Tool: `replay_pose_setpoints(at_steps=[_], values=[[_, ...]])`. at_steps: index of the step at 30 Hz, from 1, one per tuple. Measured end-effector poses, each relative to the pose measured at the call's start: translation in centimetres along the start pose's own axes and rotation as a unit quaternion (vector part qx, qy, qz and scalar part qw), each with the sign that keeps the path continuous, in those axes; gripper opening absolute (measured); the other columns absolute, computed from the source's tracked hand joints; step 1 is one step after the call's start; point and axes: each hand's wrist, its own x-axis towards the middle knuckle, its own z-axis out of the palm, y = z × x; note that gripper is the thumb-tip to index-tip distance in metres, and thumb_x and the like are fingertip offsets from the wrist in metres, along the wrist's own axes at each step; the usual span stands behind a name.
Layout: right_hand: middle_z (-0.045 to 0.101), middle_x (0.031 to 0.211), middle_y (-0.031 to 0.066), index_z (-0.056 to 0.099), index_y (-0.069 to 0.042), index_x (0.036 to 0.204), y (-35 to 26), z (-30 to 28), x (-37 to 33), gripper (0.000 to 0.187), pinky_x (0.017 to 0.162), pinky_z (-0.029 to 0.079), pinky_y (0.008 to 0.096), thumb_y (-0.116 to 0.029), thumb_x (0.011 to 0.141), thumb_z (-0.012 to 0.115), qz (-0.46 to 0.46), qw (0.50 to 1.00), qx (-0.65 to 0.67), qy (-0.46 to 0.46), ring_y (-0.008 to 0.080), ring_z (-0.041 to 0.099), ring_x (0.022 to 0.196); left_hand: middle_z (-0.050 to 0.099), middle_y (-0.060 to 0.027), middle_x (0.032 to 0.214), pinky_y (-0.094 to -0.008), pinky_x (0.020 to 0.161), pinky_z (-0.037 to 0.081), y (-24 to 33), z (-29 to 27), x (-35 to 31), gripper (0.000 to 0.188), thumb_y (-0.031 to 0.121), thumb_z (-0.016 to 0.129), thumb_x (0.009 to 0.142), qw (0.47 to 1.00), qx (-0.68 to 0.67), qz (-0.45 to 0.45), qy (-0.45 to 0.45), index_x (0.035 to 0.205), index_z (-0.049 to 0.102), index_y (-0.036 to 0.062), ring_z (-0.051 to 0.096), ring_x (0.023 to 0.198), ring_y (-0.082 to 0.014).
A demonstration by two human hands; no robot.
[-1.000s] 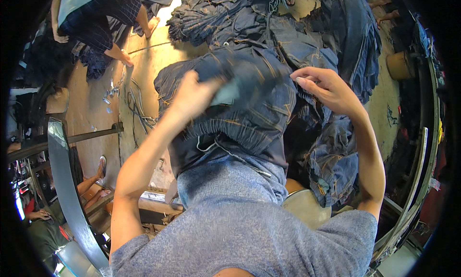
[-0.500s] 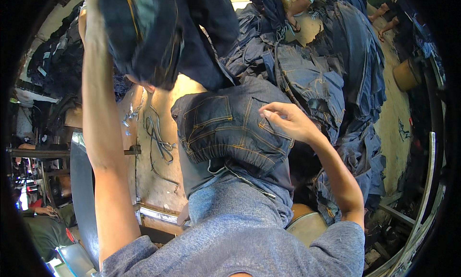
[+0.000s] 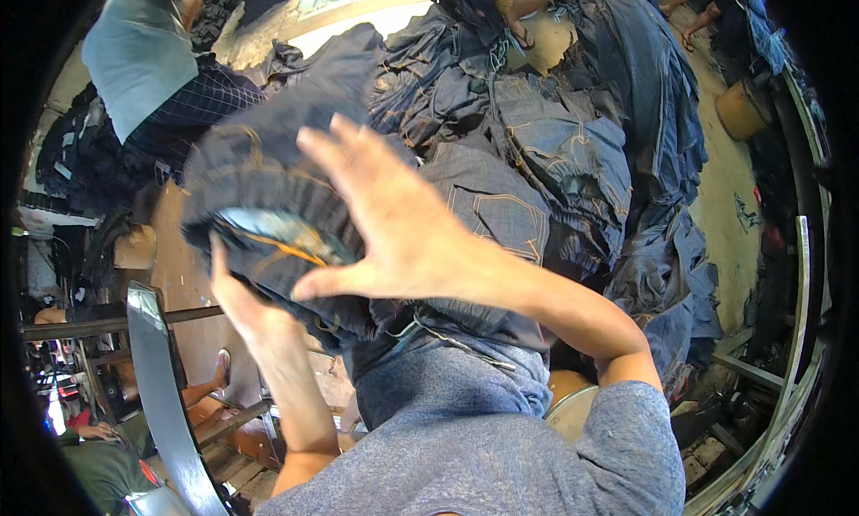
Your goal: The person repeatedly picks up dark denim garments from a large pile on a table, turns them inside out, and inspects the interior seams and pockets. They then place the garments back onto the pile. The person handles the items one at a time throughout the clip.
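Observation:
A pair of dark denim pants (image 3: pixel 277 171) with a gathered waistband and orange stitching is held up in front of me. Its waist opening faces me, showing lighter fabric and a bright orange strip inside. My left hand (image 3: pixel 259 319) grips the near left side of the waistband, most of its fingers hidden by the cloth. Over the right side of the opening, my right hand (image 3: pixel 385 221) is spread, slightly blurred, thumb apart from the fingers. Another pair of denim pants (image 3: pixel 492 203) with orange pocket stitching lies across my lap, partly covered.
Heaps of denim garments (image 3: pixel 573 149) fill the area ahead and to the right. A person in a grey-blue top (image 3: pixel 139 59) is at the upper left. A curved dark metal strip (image 3: pixel 165 400) and a bar stand at left. A brown bucket (image 3: pixel 743 109) is far right.
The raised dark pants have come down toward me from the upper left. My left arm has lowered with them, and my right hand has moved left from the lap pants to the waistband.

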Motion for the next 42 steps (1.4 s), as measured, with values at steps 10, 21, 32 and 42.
replay_pose_setpoints(at_steps=[10, 21, 32, 42], values=[[0.080, 0.116, 0.0183, 0.076, -0.009, 0.125, 2.0, 5.2, -1.3, 0.025, 0.085, 0.060, 0.0499, -0.026, 0.110, 0.066, 0.103, 0.983, 0.080, -0.132, 0.0386, 0.077, 0.102, 0.080, -0.0085, 0.123, -0.0439, 0.101, 0.063, -4.9, -4.5, -2.6, 0.031, 0.027, 0.073, 0.108, 0.990, -0.104, -0.073, 0.058, 0.131, 0.073, 0.0063, 0.077, 0.110, -0.0248], [0.082, 0.097, 0.0054, 0.079, -0.002, 0.124, 4.7, -2.9, -1.3, 0.021, 0.063, 0.043, 0.0212, -0.007, 0.114, 0.061, 0.167, 0.986, 0.008, 0.015, 0.0024, 0.054, 0.069, 0.078, -0.0097, 0.124, -0.0373, 0.105, 0.057, -2.7, -1.6, -4.3, 0.030, 0.018, 0.074, 0.104, 0.993, -0.025, 0.050, 0.101, 0.129, 0.075, 0.0015, 0.074, 0.113, -0.0218], [0.082, 0.127, 0.0160, 0.069, 0.001, 0.140, 4.0, -3.8, -4.1, 0.037, 0.091, 0.061, 0.0330, -0.014, 0.106, 0.074, 0.080, 0.994, -0.007, -0.070, 0.0280, 0.082, 0.108, 0.077, -0.0131, 0.131, -0.0379, 0.113, 0.054, -3.1, -3.8, -6.4, 0.030, 0.011, 0.070, 0.105, 0.951, 0.201, 0.232, 0.035, 0.131, 0.075, -0.0040, 0.073, 0.122, -0.0239], [0.073, 0.140, 0.0222, 0.052, -0.001, 0.160, 2.9, 2.1, -0.1, 0.056, 0.113, 0.051, 0.0427, -0.032, 0.114, 0.062, 0.290, 0.927, 0.205, -0.123, 0.0322, 0.069, 0.134, 0.076, -0.0090, 0.132, -0.0371, 0.109, 0.057, -2.6, 0.6, -1.4, 0.047, 0.003, 0.085, 0.097, 0.994, -0.025, 0.084, -0.066, 0.141, 0.068, 0.0003, 0.074, 0.117, -0.0187]])
